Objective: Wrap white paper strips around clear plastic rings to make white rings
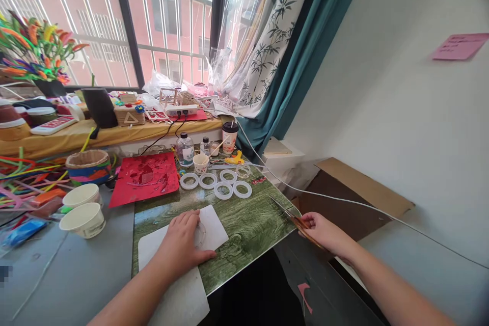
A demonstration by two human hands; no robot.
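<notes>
My left hand (182, 238) lies spread on a white sheet of paper (214, 226), thumb stretched out to the right. Partly under its fingers is a clear round piece (200, 235) resting on the paper; how much of it my fingers cover is hidden. At the table's right edge, my right hand (316, 230) is closed round the brown handles of a pair of scissors (287, 212). The metal blades point left and away from me, over the green wood-grain mat (252, 229). Several white translucent rings (223, 190) lie flat beyond the paper.
Behind the rings stand a paper cup with a stick (200, 164), a clear bottle (185, 151) and a lidded drink cup (229, 138). A yellow glue gun (234, 158) lies nearby. Red paper (145, 181) and two cups (83, 220) are left. A white cable (324, 194) crosses right.
</notes>
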